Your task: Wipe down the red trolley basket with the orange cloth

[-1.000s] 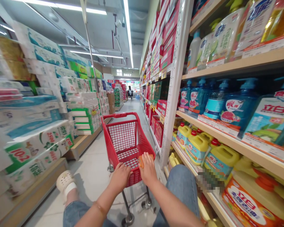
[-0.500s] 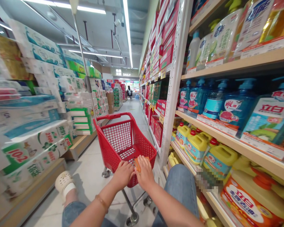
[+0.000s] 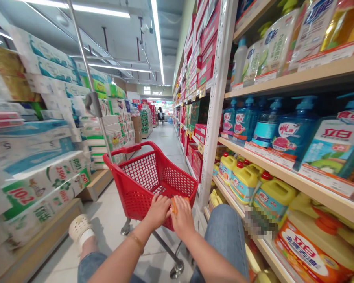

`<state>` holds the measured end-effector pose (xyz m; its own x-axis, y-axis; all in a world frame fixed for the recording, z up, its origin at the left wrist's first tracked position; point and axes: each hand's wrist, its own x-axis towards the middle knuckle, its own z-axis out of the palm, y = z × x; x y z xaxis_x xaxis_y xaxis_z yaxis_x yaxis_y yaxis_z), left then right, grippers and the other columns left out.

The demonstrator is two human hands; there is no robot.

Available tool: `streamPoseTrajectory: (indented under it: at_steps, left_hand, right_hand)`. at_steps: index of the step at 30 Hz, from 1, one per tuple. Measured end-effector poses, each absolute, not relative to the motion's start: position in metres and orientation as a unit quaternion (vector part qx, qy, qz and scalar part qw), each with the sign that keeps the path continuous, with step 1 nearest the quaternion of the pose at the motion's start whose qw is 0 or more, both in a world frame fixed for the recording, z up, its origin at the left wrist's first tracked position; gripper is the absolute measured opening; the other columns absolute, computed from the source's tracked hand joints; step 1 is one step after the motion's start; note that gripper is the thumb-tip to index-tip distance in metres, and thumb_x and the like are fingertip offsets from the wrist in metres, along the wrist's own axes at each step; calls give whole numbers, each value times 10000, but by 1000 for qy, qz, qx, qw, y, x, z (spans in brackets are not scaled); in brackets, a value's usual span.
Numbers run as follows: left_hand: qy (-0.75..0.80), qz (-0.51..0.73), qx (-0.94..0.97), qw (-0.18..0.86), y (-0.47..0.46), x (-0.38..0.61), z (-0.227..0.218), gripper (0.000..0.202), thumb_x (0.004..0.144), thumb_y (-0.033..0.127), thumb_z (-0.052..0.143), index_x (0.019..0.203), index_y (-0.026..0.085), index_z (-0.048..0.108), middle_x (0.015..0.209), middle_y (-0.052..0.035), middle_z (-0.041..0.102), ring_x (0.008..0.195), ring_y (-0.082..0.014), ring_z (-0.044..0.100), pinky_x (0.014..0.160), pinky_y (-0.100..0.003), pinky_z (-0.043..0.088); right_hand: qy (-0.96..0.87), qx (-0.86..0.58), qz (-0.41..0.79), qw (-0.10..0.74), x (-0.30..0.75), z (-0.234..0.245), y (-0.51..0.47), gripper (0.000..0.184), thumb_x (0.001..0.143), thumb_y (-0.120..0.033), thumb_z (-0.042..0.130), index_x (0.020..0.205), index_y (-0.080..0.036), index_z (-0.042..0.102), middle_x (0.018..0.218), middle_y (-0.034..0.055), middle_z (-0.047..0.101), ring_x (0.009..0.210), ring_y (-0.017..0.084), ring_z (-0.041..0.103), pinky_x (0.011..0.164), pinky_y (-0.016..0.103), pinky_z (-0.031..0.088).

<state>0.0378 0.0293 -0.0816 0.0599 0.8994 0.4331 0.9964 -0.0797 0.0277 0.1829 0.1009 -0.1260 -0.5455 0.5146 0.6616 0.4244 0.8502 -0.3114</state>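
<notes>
A red plastic shopping cart with grid-like walls stands before my knees, its basket turned at an angle. My left hand curls its fingers over the cart's near rim. Beside it, almost touching, my right hand presses an orange cloth against the same rim. Most of the cloth is hidden under the fingers. From the cart's left corner a tall metal pole rises out of view.
Shelves at the right hold blue pump bottles and yellow jugs, close to my right knee. Stacked tissue packs line the left side. The aisle floor runs ahead to a distant person.
The cart has swung, its left corner and pole shifting left and nearer to me. Both hands have moved slightly right along with the rim, keeping their hold.
</notes>
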Motion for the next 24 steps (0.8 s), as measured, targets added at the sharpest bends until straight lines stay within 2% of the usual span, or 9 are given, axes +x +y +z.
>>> streamPoseTrajectory:
  at_steps: [5, 8, 12, 16, 20, 24]
  left_hand:
    - [-676, -177, -695, 171, 34, 11, -77, 281, 913, 451, 402, 960, 229, 567, 941, -40, 592, 939, -206, 484, 958, -409, 280]
    - [-703, -151, -670, 182, 40, 7, -78, 274, 920, 444, 393, 935, 240, 575, 925, -37, 599, 935, -207, 486, 954, -409, 275]
    - [-717, -141, -653, 198, 47, 21, -78, 308, 918, 468, 384, 944, 230, 578, 948, -52, 605, 947, -217, 483, 919, -401, 283]
    - [-707, -132, -669, 188, 41, 8, -71, 382, 918, 521, 340, 899, 223, 579, 899, -43, 614, 888, -204, 497, 845, -365, 298]
    - [-743, -120, -618, 228, 36, -12, -67, 454, 900, 574, 322, 823, 211, 583, 836, -52, 617, 858, -213, 504, 864, -385, 280]
    - [-760, -123, -592, 240, 42, 1, -69, 467, 905, 568, 315, 854, 199, 597, 862, -80, 628, 877, -234, 511, 858, -396, 279]
  right_hand:
    - [-882, -260, 45, 390, 205, -119, 119, 429, 939, -306, 407, 1349, -194, 463, 1330, 93, 539, 1264, 236, 452, 1074, 478, 337]
    - [-865, -307, 39, 395, 200, -116, 123, 420, 926, -297, 422, 1316, -161, 499, 1303, 120, 557, 1250, 266, 461, 1065, 495, 335]
    - [-849, -346, 35, 398, 182, -118, 113, 480, 902, -279, 450, 1346, -96, 454, 1354, 158, 501, 1281, 298, 417, 1080, 512, 292]
    - [-863, -321, 30, 389, 190, -120, 117, 489, 913, -296, 436, 1365, -109, 430, 1380, 129, 482, 1293, 273, 404, 1090, 476, 288]
    - [-846, -350, 28, 401, 194, -120, 128, 460, 924, -295, 413, 1339, -103, 463, 1350, 147, 508, 1280, 275, 418, 1088, 477, 282]
    - [-833, -370, 33, 409, 170, -117, 121, 497, 917, -275, 421, 1369, -68, 420, 1390, 166, 459, 1319, 284, 363, 1103, 486, 238]
